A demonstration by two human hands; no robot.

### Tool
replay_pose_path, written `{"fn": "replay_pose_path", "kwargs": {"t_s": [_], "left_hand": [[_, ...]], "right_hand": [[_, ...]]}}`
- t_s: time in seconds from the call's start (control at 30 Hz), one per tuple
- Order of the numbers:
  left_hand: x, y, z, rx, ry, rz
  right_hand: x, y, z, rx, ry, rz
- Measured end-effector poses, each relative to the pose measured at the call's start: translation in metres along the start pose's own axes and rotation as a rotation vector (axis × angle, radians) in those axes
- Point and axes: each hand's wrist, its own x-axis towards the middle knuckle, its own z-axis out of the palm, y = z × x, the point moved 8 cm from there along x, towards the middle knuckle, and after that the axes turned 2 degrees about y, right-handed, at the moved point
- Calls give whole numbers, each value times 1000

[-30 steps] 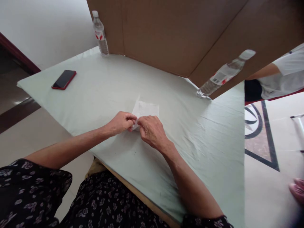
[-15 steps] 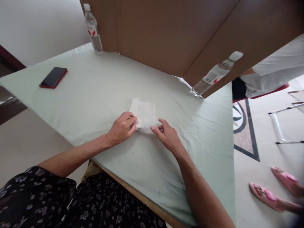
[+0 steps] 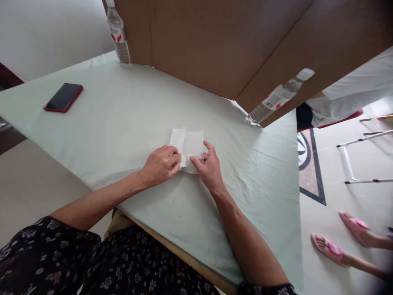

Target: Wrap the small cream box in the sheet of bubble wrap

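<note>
A small clear plastic bag (image 3: pixel 194 143) lies on the pale green cloth, in the middle of the table. Next to it on the left is a white paper-like strip (image 3: pixel 178 137); whether it is part of the bag I cannot tell. A small off-white crumpled piece (image 3: pixel 184 161) shows at the bag's near left corner. My left hand (image 3: pixel 162 164) is closed in a pinch at that corner, its fingertips against the crumpled piece. My right hand (image 3: pixel 210 167) pinches the bag's near right edge between thumb and curled fingers, with the index finger raised.
A brown cardboard panel (image 3: pixel 196 45) stands across the back of the table. Water bottles stand against it, one at the left (image 3: pixel 118 35) and one at the right (image 3: pixel 278 98). A phone in a red case (image 3: pixel 64 97) lies at the left. Another person's feet in pink slippers (image 3: pixel 330 249) are at the right.
My right hand has moved left and closed on the bag's edge, its index finger now raised. My left hand has shifted slightly right. The bag looks flatter and a little turned.
</note>
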Motion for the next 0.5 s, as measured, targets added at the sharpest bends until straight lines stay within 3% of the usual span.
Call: {"fn": "replay_pose_path", "kwargs": {"t_s": [0.27,0.5], "left_hand": [[0,-7,10,-116,-63,-61],[-2,-14,13,-363,-22,-195]], "right_hand": [[1,-19,17,176,-45,60],[1,-29,25,115,-47,-13]]}}
